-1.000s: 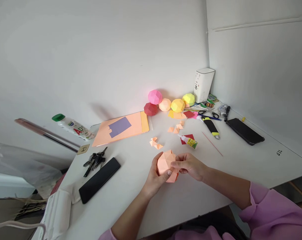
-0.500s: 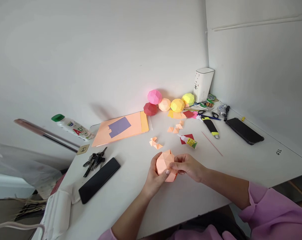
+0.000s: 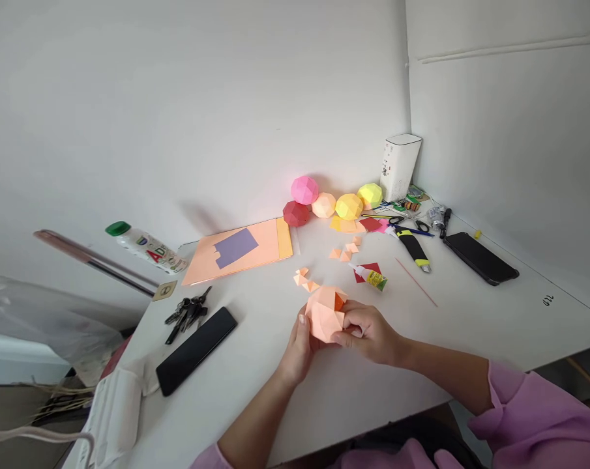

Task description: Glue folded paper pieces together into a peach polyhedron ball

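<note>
Two hands hold one peach ball (image 3: 323, 318) between them: the left hand (image 3: 297, 352) cups its left side, thumb laid along the face and most fingers hidden underneath, while the right hand (image 3: 373, 335) grips its right edge, thumb low on the paper and fingers curled behind — how hard they press I cannot tell. Being round, the ball shows no clear long axis; what counts is its gap (image 3: 339, 301), with a vivid orange inside, on the upper right and so nearer the right hand's fingers than the left hand's. Just beyond the ball, a little to the left, lie small folded pieces (image 3: 304, 280); whether they touch it is unclear. More scraps (image 3: 346, 250) sit farther out. The glue (image 3: 374, 278) lies ahead of the right hand, on a red card (image 3: 360, 276) — well within that hand's side — and a thin stick (image 3: 416, 282) slants farther right. Out past the left hand are a phone (image 3: 197, 352) and keys (image 3: 188, 315).
</note>
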The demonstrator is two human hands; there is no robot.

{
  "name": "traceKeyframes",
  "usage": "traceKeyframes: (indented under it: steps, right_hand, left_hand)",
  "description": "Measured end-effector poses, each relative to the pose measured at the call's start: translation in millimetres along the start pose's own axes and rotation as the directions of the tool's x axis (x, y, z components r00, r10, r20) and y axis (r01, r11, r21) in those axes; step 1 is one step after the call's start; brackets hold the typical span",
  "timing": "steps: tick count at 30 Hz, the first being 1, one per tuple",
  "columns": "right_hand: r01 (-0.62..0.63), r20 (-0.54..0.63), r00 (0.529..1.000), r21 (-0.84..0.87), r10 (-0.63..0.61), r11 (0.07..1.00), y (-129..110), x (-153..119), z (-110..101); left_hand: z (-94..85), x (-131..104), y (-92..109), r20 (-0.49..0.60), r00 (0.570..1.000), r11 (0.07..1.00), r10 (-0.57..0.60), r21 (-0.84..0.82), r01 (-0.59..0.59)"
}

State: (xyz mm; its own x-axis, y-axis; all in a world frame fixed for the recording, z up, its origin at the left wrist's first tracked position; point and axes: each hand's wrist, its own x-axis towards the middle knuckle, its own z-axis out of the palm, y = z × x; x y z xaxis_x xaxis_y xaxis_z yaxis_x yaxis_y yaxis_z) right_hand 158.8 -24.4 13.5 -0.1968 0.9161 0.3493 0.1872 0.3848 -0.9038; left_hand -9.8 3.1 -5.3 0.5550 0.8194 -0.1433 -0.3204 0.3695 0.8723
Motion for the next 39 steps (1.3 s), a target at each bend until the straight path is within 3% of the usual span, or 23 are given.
traceKeyframes:
  steps: [3,8,15,27,31,35,39]
  right_hand:
    - [0.137,0.037,0.99,-0.096,-0.134,0.986,5,0,3]
    - [0.198,0.093,0.979,-0.172,-0.184,0.965,11,-1,4]
    - [-0.017,0.119,0.993,-0.04,0.022,0.999,12,-6,6]
    - [-0.16,0.094,0.983,0.037,0.156,0.986,9,-4,5]
    - [-0.161,0.132,0.98,0.073,0.151,0.984,6,-3,3]
    - [-0.289,0.158,0.95,0.112,0.27,0.951,-2,-1,0]
    - [-0.403,0.164,0.908,0.094,0.385,0.91,-5,0,-2]
  left_hand:
    - [3.9,1,5,0.124,0.991,0.995,-0.055,-0.077,0.064]
    - [4.2,1,7,0.111,0.991,0.989,-0.072,-0.117,0.085]
    - [2.9,1,3,0.103,0.992,0.993,-0.072,-0.09,0.081]
    - [1.8,1,4,0.144,0.982,0.981,-0.121,-0.131,0.14]
    - [2.0,2,4,0.153,0.971,0.965,-0.185,-0.161,0.209]
    - [3.8,4,7,0.117,0.959,0.93,-0.258,-0.24,0.28]
    - [3.4,5,7,0.054,0.953,0.935,-0.298,-0.183,0.303]
